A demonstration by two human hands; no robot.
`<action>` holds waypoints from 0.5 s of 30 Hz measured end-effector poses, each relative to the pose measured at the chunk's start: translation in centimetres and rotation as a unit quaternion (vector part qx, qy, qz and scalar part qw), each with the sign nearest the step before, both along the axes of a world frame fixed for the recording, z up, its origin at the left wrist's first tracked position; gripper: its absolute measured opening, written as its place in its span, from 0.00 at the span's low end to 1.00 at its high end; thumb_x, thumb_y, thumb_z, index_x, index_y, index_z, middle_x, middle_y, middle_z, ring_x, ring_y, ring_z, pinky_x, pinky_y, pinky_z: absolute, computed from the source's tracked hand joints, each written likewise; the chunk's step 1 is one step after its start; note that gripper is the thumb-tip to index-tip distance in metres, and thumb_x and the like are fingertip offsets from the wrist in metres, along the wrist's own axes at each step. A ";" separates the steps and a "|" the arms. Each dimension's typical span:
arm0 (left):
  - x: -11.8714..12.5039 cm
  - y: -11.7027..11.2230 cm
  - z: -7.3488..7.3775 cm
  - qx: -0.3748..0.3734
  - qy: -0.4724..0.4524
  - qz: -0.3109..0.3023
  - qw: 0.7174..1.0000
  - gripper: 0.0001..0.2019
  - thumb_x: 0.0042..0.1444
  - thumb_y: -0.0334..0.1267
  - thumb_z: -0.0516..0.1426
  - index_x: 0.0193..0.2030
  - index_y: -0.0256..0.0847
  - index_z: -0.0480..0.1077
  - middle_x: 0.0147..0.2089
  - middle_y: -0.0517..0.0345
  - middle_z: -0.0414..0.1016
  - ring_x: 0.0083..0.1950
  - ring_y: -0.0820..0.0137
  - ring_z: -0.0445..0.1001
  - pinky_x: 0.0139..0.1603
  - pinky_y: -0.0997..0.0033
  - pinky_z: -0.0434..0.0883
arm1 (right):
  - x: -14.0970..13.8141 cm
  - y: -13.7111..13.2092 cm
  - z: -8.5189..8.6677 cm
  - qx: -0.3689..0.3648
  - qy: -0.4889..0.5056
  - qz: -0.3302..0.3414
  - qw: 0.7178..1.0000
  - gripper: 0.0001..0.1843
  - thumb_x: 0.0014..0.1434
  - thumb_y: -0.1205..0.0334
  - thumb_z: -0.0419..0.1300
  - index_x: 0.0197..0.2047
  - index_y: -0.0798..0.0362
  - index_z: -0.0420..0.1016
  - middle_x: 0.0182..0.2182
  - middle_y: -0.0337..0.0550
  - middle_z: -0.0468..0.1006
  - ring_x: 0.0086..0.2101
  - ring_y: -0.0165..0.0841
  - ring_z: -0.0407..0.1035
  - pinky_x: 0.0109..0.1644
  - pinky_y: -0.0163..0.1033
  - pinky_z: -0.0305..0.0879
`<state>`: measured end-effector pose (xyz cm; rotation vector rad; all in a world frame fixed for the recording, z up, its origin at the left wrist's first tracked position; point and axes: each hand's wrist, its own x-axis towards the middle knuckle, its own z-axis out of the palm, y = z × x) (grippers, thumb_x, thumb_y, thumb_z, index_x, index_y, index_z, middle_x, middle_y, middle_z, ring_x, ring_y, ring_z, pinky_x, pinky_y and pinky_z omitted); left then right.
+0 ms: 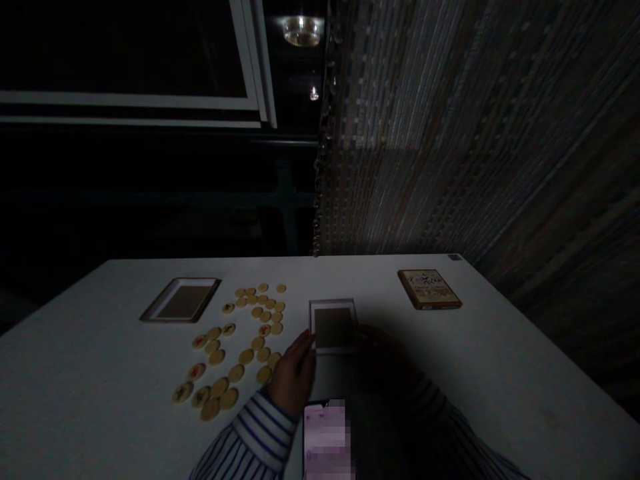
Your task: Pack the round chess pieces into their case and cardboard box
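Note:
Between my two hands is a small open cardboard box (334,328) with pale walls and a brown bottom, nothing lying in it. My left hand (293,372) is closed on its left side, thumb and fingers along the wall. Deep shadow covers my right hand (389,357), whose fingers reach the box's right side. To the left of my left hand lie several round Chinese chess pieces (246,357), spread loosely over the table. A few show red or black characters; most look plain.
On the white table (500,373), another shallow open box (185,301) lies at the left and a printed flat box (431,289) at the right. A lit phone (326,440) is at the front edge of view. A string curtain (400,133) hangs behind.

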<state>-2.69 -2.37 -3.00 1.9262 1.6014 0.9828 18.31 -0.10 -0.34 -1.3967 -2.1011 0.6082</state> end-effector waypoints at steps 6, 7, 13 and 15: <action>-0.1 0.0 0.0 0.007 0.015 -0.008 1.000 0.19 0.54 0.36 0.46 0.51 0.32 0.65 0.55 0.45 0.64 0.56 0.66 0.62 0.57 0.62 0.60 | -0.1 0.0 0.2 0.020 -0.014 0.015 1.000 0.17 0.55 0.63 0.48 0.46 0.55 0.69 0.44 0.48 0.72 0.45 0.34 0.66 0.50 0.39 0.62; -0.1 0.0 0.0 0.007 0.016 -0.008 1.000 0.19 0.54 0.36 0.46 0.51 0.33 0.65 0.55 0.46 0.64 0.56 0.66 0.62 0.57 0.62 0.60 | -0.1 0.0 0.1 0.024 -0.015 0.019 0.999 0.17 0.55 0.64 0.48 0.45 0.55 0.70 0.44 0.48 0.72 0.45 0.33 0.66 0.50 0.39 0.61; 0.0 0.0 -0.1 0.007 0.020 -0.002 1.000 0.19 0.54 0.37 0.46 0.51 0.33 0.65 0.54 0.45 0.65 0.56 0.65 0.63 0.56 0.62 0.60 | 0.1 -0.1 -0.5 0.011 -0.003 -0.005 1.000 0.17 0.55 0.60 0.48 0.46 0.53 0.69 0.44 0.47 0.73 0.43 0.34 0.67 0.47 0.39 0.64; 0.0 0.1 -0.2 0.007 0.020 -0.002 1.000 0.20 0.54 0.37 0.46 0.51 0.32 0.64 0.54 0.45 0.65 0.56 0.66 0.62 0.57 0.61 0.60 | 0.0 -0.1 -0.3 0.003 -0.005 -0.022 1.000 0.17 0.55 0.61 0.48 0.46 0.53 0.70 0.43 0.47 0.73 0.42 0.34 0.67 0.46 0.39 0.64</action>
